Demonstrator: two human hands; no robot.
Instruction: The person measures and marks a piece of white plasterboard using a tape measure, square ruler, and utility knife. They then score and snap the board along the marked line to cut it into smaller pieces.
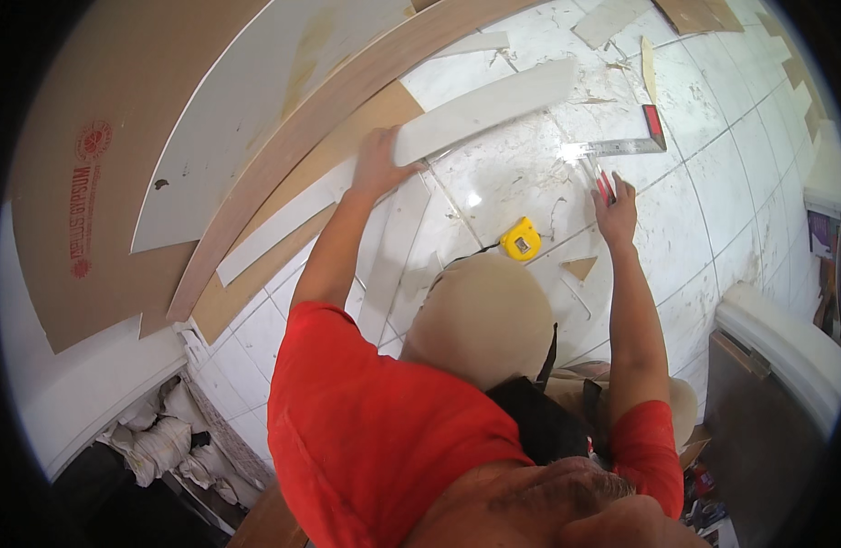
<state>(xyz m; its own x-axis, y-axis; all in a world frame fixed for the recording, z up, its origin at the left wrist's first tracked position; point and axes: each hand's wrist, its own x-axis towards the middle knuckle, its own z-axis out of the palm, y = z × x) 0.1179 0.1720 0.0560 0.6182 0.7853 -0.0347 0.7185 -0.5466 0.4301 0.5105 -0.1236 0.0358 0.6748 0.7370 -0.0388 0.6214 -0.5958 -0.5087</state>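
Note:
My left hand (pixel 381 163) is on a long strip of pale board (pixel 489 106), probably gypsum board, with the thumb spread over its near edge. The strip's far end reaches over the tiled floor. In my right hand (pixel 618 214) is a red utility knife (pixel 605 186), its tip pointing at a try square. That try square (pixel 616 146) lies flat, its steel blade pointing left and its red and black stock at the right. A yellow tape measure (pixel 521 240) rests on the tiles between my hands, just beyond my knee.
Large gypsum boards (pixel 215 151) and a long wooden plank (pixel 311 130) lean at the left. Board offcuts (pixel 611 22), a small brown triangular scrap (pixel 579 268) and dust litter the tiled floor (pixel 694 205). White sacks (pixel 164 438) lie at lower left; a dark panel (pixel 756 390) stands at right.

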